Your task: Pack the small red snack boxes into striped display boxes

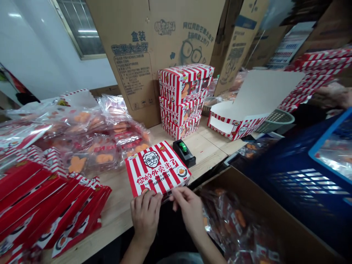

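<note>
A closed red-and-white striped cardboard box (158,167) with a cartoon face on its lid lies flat at the table's front edge. My left hand (145,211) is closed over the box's near edge, fingers side by side and curled down its front. At the right part of that same edge, my right hand (187,205) is closed with thumb and fingertips drawn together; whatever is between them is too small or hidden to make out. Just behind the box's right corner stands a black tape dispenser (187,156) with a green core.
Flat folded striped cartons (55,205) and bagged snacks (90,143) cover the left. Filled boxes (181,104) are stacked behind, near an open box (239,121). A carton of bagged pieces (228,220) and a blue crate (297,176) stand at right.
</note>
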{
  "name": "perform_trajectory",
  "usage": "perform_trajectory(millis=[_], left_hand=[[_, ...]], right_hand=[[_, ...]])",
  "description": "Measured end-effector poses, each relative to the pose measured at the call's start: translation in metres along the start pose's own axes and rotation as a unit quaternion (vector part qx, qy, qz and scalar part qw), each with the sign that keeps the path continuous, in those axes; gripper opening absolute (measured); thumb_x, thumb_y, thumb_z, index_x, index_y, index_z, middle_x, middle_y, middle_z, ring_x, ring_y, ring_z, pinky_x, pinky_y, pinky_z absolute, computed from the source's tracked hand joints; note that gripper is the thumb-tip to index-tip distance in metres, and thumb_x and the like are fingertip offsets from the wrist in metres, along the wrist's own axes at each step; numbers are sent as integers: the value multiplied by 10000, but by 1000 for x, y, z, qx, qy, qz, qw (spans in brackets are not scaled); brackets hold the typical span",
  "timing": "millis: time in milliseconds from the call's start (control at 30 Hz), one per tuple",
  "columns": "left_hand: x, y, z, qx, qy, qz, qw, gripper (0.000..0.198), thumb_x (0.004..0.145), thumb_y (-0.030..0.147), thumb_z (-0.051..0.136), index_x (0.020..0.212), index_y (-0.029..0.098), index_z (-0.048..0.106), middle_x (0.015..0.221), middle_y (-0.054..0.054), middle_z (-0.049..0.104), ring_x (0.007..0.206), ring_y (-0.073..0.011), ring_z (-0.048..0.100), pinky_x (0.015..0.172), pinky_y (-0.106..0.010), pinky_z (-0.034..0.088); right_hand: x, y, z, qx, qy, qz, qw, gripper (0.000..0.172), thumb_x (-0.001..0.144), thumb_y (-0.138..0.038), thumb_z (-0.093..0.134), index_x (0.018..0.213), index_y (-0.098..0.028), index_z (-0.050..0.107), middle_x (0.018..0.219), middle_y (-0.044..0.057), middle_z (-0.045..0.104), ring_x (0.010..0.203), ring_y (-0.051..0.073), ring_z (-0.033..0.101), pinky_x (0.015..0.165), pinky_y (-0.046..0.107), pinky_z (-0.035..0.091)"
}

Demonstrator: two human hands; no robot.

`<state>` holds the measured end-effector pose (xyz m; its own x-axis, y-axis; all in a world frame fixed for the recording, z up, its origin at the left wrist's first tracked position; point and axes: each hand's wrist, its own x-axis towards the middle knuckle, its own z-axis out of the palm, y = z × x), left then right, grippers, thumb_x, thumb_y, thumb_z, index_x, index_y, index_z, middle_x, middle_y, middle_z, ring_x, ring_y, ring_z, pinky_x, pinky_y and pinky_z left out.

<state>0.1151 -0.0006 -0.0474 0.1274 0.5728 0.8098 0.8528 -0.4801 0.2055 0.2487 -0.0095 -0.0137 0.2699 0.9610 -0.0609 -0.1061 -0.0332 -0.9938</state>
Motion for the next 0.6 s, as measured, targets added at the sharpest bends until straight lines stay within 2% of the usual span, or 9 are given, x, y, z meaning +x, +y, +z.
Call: perform_trajectory(millis=[100,200,300,400,467,533,600], left_hand=[[4,-4,-3,-4,-29,26,999,141,846,199,504,850,173,642,836,-59,636,824,-207,509,700,-325,324],[11,-9,-7,7,-75,76,994,228,851,187,477,1026,198,622,839,-57,598,764,-193,480,677,-319,322],[19,-12,-9,31,-136,127,982,334,827,149,465,1129,238,579,823,-54,560,719,-189,450,647,-320,318],[23,-11,-11,57,-169,143,974,380,797,134,473,1152,237,562,832,-60,552,710,-194,437,644,-332,333],[20,-12,-11,49,-167,139,975,380,796,126,478,1151,234,558,846,-61,555,723,-193,447,658,-336,350],[9,-14,-10,17,-127,104,986,345,803,129,500,1119,248,568,915,-67,556,808,-203,484,719,-349,377],[-9,-19,-4,-24,-52,-1,998,366,796,182,553,1156,243,527,1075,-100,522,980,-244,490,806,-381,399]], right_hand=[[0,10,22,32,12,60,998,358,644,-483,652,543,-166,520,458,-22,526,361,80,413,381,204,347],[8,23,24,41,28,86,995,410,625,-526,651,521,-172,472,416,-38,486,341,78,407,364,197,332],[13,39,21,15,19,75,997,451,654,-582,599,518,-180,447,394,-36,479,327,85,405,363,204,325],[16,58,15,-47,20,42,998,509,650,-627,569,454,-197,380,338,-44,408,311,86,359,354,216,285],[16,67,6,-72,25,27,997,505,627,-604,609,446,-201,362,347,-54,380,338,84,338,369,220,283],[18,69,-10,-93,54,-3,994,449,643,-542,638,495,-198,392,416,-53,407,406,95,368,421,223,329],[23,65,-29,-130,123,-78,981,335,678,-482,638,637,-191,478,577,-21,503,539,129,461,532,243,410]])
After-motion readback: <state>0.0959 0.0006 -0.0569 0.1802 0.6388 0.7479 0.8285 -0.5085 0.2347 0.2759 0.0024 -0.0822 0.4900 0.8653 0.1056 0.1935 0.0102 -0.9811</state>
